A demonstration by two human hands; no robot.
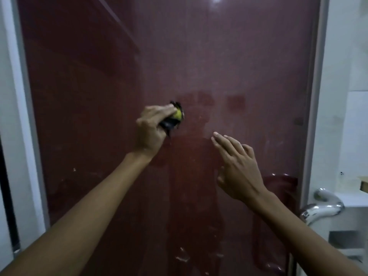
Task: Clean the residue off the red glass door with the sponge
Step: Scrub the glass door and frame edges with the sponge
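**Against the red glass, a sponge in the left hand**

At the middle of the tall dark red glass door [229, 56], the left hand [151, 130] presses a small yellow-green sponge with a dark scouring side [175, 117] onto the surface. The fingers curl around the sponge and grip it firmly, with the index finger lying along its top. The left arm reaches forward and upward from the lower left, and the wrist bends a little toward the glass.

The right hand [237, 166] holds nothing. Its fingers are straight and relaxed, pointing up and to the left, close to the glass; whether the fingertips touch it I cannot tell. The right arm comes from the lower right corner.

The sponge is probably soft and light, and it looks wet, so it squeezes easily and may slip if held loosely. A grip around its back, with the scouring face free against the door, seems the best hold. The glass is stiff and smooth, likely slippery when wet, and it should take firm but not hard pressure.

A pale cloudy residue [249, 86] covers much of the glass, above and to the right of the sponge. A shiny chrome lever handle [322, 206] stands at the door's right edge.
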